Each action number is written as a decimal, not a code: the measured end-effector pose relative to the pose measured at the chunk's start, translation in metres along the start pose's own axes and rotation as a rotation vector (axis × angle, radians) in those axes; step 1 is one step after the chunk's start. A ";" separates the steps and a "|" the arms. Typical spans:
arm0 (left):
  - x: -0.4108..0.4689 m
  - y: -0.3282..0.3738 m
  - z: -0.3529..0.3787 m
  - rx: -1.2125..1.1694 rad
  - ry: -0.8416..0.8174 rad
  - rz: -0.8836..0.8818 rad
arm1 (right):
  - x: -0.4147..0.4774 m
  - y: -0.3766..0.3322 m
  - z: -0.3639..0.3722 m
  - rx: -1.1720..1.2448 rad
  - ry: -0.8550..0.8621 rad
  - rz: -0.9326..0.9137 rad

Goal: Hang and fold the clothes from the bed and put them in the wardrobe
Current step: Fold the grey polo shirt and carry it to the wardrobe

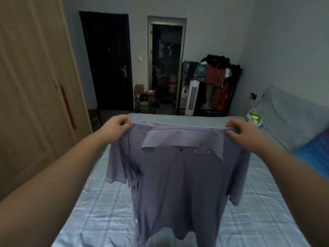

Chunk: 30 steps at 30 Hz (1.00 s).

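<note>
A lilac short-sleeved polo shirt (pixel 179 189) hangs spread out in the air above the bed (pixel 99 202), collar and buttons facing me. My left hand (pixel 116 128) pinches its left shoulder seam and my right hand (pixel 246 135) pinches the right shoulder seam, both arms stretched forward. The shirt's hem dangles close to the checked pale-blue sheet. The wooden wardrobe (pixel 33 97) stands along the left, its doors closed.
A pillow (pixel 292 120) and a blue cloth (pixel 318 155) lie at the bed's right side, with a green-and-white bag (pixel 253 118) beside them. Beyond the bed stand a loaded clothes rack (pixel 213 82), a white tower fan (pixel 192 97), a shoe shelf (pixel 145 100) and two dark doorways.
</note>
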<state>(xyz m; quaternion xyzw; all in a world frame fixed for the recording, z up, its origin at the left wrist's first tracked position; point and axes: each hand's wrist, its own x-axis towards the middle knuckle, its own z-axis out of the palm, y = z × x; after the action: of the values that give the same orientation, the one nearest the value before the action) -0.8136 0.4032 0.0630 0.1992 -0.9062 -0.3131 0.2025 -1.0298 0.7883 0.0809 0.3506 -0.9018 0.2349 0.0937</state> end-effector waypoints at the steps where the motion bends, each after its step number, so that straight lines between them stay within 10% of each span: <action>1: -0.001 0.003 0.003 -0.006 -0.001 0.015 | -0.005 0.003 -0.002 0.013 0.012 -0.003; 14: -0.002 0.036 0.045 -0.212 -0.002 0.202 | -0.029 0.062 -0.003 -0.122 0.379 -0.049; 30: 0.228 -0.076 0.380 0.140 -0.080 -0.195 | 0.182 0.309 0.267 -0.186 -0.003 0.111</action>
<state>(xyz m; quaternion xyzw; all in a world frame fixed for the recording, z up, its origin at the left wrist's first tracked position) -1.1736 0.4215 -0.2051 0.2873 -0.9097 -0.2748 0.1203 -1.3738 0.7495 -0.2020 0.2903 -0.9378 0.1545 0.1114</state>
